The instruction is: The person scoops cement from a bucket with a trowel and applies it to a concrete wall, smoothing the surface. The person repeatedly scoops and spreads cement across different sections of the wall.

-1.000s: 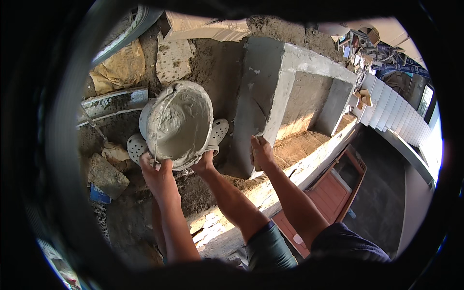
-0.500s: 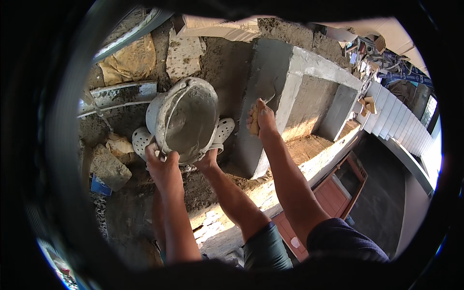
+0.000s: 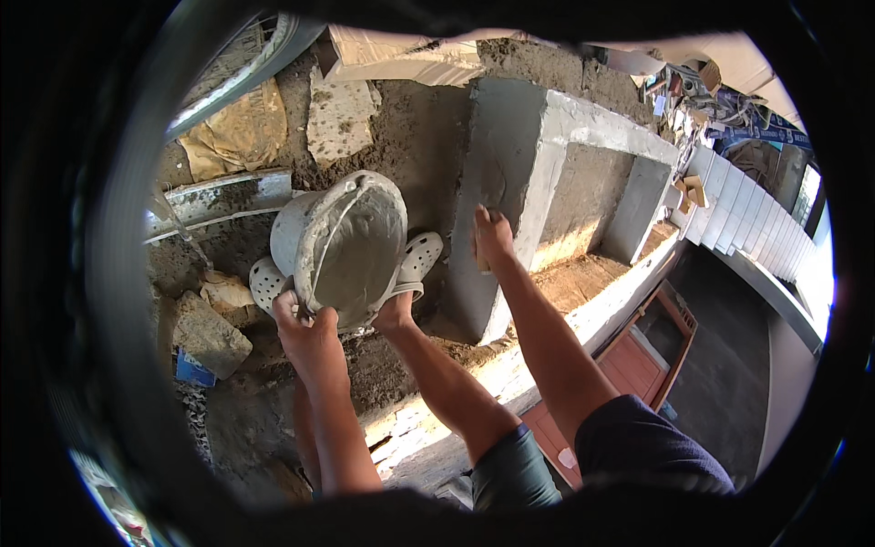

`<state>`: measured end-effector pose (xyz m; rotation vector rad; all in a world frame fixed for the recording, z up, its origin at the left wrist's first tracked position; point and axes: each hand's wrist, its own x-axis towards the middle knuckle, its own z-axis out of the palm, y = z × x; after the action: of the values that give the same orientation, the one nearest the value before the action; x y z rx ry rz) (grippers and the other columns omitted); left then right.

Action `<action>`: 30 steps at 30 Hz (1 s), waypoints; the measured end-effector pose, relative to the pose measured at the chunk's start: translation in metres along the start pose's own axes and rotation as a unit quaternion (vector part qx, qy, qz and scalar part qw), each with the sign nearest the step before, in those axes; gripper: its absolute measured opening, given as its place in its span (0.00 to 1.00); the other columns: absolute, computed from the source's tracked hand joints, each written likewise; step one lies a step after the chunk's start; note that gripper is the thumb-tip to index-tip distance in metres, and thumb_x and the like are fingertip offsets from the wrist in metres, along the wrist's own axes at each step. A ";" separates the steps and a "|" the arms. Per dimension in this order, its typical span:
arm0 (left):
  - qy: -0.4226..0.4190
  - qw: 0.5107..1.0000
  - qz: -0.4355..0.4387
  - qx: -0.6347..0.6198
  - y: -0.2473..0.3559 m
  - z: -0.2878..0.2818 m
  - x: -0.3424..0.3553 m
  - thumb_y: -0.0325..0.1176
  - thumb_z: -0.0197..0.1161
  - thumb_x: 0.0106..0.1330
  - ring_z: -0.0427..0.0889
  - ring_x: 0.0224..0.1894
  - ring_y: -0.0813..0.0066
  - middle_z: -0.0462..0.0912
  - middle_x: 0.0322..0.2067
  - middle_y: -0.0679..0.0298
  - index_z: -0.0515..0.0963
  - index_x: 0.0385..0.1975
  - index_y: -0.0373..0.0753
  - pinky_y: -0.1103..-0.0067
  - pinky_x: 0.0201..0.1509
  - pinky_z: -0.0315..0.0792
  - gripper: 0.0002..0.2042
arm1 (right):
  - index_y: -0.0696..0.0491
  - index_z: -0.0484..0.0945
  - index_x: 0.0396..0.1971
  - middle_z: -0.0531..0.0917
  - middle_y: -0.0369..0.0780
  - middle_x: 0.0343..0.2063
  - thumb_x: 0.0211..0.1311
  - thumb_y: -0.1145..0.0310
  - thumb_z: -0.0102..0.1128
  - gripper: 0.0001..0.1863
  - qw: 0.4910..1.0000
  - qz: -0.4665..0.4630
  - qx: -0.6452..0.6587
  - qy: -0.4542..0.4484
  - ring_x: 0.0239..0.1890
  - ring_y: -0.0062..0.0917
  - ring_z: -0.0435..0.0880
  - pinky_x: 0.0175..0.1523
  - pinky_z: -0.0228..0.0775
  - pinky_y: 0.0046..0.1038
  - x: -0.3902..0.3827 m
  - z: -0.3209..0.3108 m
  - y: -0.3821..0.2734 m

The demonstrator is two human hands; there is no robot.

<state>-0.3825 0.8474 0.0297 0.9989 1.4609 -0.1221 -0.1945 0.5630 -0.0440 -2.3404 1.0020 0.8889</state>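
My left hand grips the near lower rim of a cement-smeared bucket, which is tilted toward me. Smooth grey wet mortar lies inside it. My right hand is closed round the handle of a trowel. Its blade seems to lie against the grey plastered side of a low masonry structure, though the blade blends in with the plaster. Fingers hide most of the handle. Light-coloured clogs on my feet show on both sides of the bucket.
A concrete block and a curved pale trough-like piece lie left of the bucket. Beyond it are a flat stone slab, a crumpled brown sack and cardboard. Far right stand white panels.
My right hand has turned the trowel and brought its blade flat to the plastered face. The bucket sits slightly lower in view, still held by my left hand.
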 end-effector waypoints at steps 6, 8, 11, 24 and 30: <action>0.013 0.998 -0.054 0.040 -0.006 0.002 -0.004 0.23 0.62 0.63 0.79 0.50 0.71 0.81 0.50 0.58 0.73 0.54 0.35 0.74 0.58 0.73 0.18 | 0.54 0.77 0.39 0.77 0.37 0.18 0.78 0.48 0.57 0.21 0.997 -0.049 0.053 -0.036 0.14 0.25 0.78 0.18 0.70 0.32 -0.044 -0.001 0.019; 0.011 0.998 -0.041 0.053 -0.010 0.004 -0.008 0.24 0.62 0.63 0.79 0.49 0.71 0.80 0.48 0.58 0.73 0.52 0.35 0.74 0.56 0.73 0.17 | 0.53 0.75 0.38 0.77 0.36 0.19 0.79 0.49 0.55 0.20 0.989 -0.110 0.080 -0.054 0.14 0.24 0.77 0.18 0.70 0.31 -0.019 0.004 -0.017; 0.012 0.999 -0.035 0.037 -0.010 0.011 -0.009 0.24 0.62 0.62 0.79 0.47 0.71 0.80 0.47 0.58 0.74 0.52 0.34 0.74 0.55 0.74 0.18 | 0.49 0.72 0.39 0.76 0.36 0.23 0.81 0.50 0.55 0.17 0.969 -0.054 0.206 -0.122 0.16 0.24 0.76 0.19 0.69 0.34 0.044 0.028 -0.080; 0.008 0.998 -0.035 -0.049 0.006 0.019 -0.009 0.21 0.61 0.64 0.78 0.51 0.72 0.78 0.51 0.60 0.73 0.52 0.35 0.73 0.61 0.72 0.17 | 0.55 0.77 0.43 0.79 0.38 0.22 0.77 0.48 0.62 0.22 0.984 0.118 0.136 -0.009 0.14 0.25 0.78 0.17 0.71 0.34 -0.025 0.032 0.118; 0.000 0.999 -0.021 -0.037 0.007 0.013 -0.009 0.21 0.61 0.64 0.78 0.51 0.72 0.78 0.50 0.60 0.72 0.52 0.36 0.73 0.61 0.72 0.17 | 0.54 0.80 0.53 0.90 0.53 0.40 0.72 0.44 0.62 0.27 0.983 0.140 -0.122 0.015 0.42 0.50 0.91 0.47 0.84 0.46 -0.090 0.021 0.169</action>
<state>-0.3695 0.8390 0.0377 0.9072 1.4767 -0.0980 -0.3781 0.5102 -0.0189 -2.4552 1.3243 1.1435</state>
